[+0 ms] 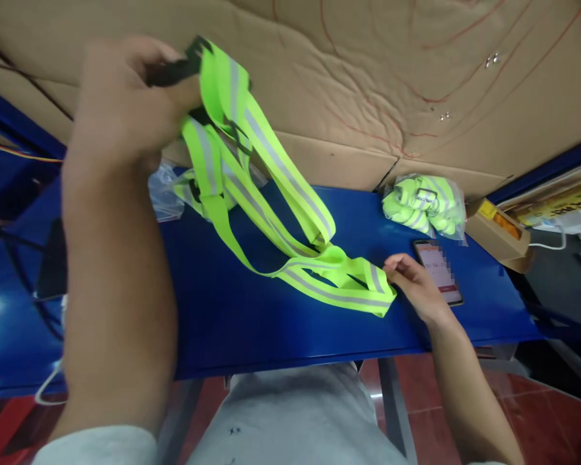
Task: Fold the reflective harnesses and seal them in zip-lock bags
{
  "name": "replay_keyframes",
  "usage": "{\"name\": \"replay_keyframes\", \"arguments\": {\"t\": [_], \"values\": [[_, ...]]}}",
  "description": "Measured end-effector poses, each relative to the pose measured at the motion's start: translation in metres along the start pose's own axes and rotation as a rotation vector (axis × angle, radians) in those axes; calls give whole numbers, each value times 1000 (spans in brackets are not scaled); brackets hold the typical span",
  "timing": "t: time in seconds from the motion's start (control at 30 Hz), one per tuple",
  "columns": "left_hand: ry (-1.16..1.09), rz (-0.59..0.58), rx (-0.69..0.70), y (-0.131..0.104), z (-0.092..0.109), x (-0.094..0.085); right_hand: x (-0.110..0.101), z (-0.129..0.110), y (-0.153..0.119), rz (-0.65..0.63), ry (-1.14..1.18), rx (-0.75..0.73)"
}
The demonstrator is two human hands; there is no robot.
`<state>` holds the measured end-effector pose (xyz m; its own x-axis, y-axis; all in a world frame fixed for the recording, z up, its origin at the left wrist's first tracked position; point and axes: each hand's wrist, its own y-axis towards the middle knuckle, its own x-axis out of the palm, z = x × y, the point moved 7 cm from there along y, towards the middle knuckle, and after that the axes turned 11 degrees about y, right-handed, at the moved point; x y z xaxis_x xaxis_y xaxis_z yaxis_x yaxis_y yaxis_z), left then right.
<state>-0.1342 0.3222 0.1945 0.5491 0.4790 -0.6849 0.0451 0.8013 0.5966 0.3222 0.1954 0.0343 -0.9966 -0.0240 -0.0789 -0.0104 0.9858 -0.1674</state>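
Neon-yellow reflective straps [281, 168] with grey stripes and black buckles stretch between my hands above the blue table [252, 329]. Raised at the upper left, my left hand [140, 97] is closed around the black buckle part [174, 70] at the straps' upper end. My right hand [414, 281], lower and to the right, pinches the far looped end of the straps just over the table. Between the hands the bands hang loose, partly overlapping, with the lower part close to the tabletop.
A bagged bundle of similar straps [423, 203] lies at the back right, near a phone [440, 274] and an open cardboard box [498, 232]. Clear plastic [164, 194] lies behind my left forearm. Cables [29, 278] run at the left. Cardboard [339, 84] covers the back.
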Motion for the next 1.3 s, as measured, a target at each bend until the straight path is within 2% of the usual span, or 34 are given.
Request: {"name": "replay_keyframes", "arguments": {"t": [0.03, 0.07, 0.13, 0.23, 0.33, 0.43, 0.53, 0.63, 0.7, 0.87, 1.03, 1.13, 1.3], "values": [[-13, -12, -139, -3, 9, 0, 2, -15, 3, 37, -47, -84], [-19, -100, -144, -5, 28, 5, 7, -32, 6, 70, -80, -180], [34, -207, 15, -9, 69, 15, 26, -76, 9, 100, -135, -403], [9, -368, 135, -17, 105, 38, 81, -140, 13, -59, -245, -718], [-64, -420, 219, -25, 123, 52, 131, -175, 30, -239, -402, -786], [-114, -423, 271, -29, 128, 53, 160, -178, 52, -484, -507, -716], [-219, -534, 282, -33, 127, 54, 165, -173, 60, -599, -560, -731], [-407, -701, 293, -37, 130, 56, 160, -171, 59, -543, -674, -831], [-466, -733, 264, -38, 130, 56, 159, -170, 56, -491, -750, -886], [-482, -623, 208, -33, 131, 58, 160, -170, 52, -382, -872, -911], [-564, -491, 67, -28, 123, 68, 160, -172, 49, -243, -1035, -938], [-514, -491, 125, -29, 126, 67, 161, -169, 51, -210, -1111, -921], [-334, -480, 149, -31, 130, 62, 158, -167, 57, -175, -1064, -919]]}}
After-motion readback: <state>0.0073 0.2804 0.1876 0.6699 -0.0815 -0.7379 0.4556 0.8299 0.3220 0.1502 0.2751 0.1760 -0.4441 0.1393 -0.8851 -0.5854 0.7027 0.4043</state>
